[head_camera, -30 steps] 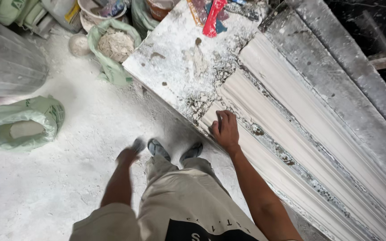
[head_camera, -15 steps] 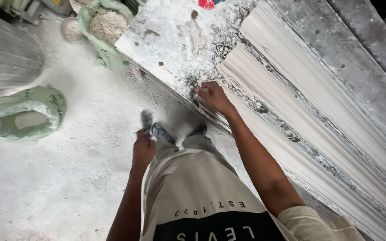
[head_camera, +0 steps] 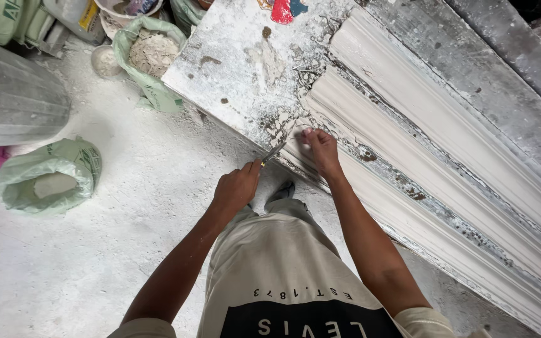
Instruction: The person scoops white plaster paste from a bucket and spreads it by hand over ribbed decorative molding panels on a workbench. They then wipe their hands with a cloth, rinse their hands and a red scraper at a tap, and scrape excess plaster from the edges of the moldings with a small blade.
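My left hand [head_camera: 238, 188] grips a thin metal blade tool [head_camera: 275, 151], whose tip points at the near end of a long white plaster cornice moulding [head_camera: 408, 138]. My right hand [head_camera: 322, 150] rests its fingers on that same end of the moulding, right beside the blade tip. The moulding lies on a plaster-crusted grey worktable [head_camera: 245, 69] and runs away to the right. A second moulding [head_camera: 464, 213] lies parallel, closer to me.
A green sack of white powder [head_camera: 48, 178] sits on the dusty floor at left, next to a grey ribbed drum [head_camera: 10, 100]. Another green sack of plaster scraps [head_camera: 151, 56], a small bowl [head_camera: 105, 60] and tubs stand by the table's far corner. Red scraps [head_camera: 283, 11] lie on the table.
My left hand rose from beside my leg to the moulding's end with the blade. My right hand stayed at the moulding's end; the camera moved closer.
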`<act>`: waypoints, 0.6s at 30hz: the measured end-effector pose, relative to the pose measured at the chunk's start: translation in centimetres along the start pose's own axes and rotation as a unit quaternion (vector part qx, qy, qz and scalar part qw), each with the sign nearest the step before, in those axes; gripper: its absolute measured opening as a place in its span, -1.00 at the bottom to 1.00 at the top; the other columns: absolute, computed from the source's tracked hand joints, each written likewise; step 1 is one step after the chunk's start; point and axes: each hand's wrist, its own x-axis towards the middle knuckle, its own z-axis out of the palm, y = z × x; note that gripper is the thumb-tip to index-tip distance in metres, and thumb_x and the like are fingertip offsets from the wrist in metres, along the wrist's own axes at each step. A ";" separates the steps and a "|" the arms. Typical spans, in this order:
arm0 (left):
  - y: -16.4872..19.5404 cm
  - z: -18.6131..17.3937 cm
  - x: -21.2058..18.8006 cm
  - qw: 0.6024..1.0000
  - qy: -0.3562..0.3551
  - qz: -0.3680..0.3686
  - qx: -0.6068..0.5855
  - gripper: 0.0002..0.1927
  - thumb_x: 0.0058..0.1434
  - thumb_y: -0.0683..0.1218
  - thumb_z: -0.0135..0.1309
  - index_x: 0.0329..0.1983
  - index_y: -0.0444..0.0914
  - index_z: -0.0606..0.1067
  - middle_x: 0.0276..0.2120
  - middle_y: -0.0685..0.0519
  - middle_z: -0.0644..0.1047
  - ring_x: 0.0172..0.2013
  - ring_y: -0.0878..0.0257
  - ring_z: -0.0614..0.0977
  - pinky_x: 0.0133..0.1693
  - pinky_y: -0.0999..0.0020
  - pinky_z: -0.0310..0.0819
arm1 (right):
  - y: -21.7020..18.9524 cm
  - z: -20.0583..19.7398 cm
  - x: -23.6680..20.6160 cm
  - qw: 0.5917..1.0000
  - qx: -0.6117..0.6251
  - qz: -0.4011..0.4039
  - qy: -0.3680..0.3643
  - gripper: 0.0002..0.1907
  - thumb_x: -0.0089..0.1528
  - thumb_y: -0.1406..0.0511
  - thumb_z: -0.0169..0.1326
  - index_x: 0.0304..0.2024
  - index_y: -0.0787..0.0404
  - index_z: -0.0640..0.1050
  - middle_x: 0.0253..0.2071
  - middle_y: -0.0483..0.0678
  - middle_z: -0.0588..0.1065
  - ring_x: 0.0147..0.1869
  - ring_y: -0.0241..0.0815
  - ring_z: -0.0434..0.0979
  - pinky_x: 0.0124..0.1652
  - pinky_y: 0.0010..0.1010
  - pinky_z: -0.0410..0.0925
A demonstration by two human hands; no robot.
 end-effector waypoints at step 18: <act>3.2 -1.7 4.1 0.988 -0.143 -0.026 0.056 -0.68 0.22 -0.21 0.01 0.05 -0.37 0.42 -0.34 -0.11 0.59 -0.42 0.01 0.70 -0.46 0.13 0.60 | 3.5 -1.6 1.7 0.860 -0.390 -0.313 0.105 -0.84 0.26 0.42 0.13 -0.09 0.27 0.53 -0.21 0.06 0.45 -0.07 0.07 0.42 -0.02 -0.12 0.26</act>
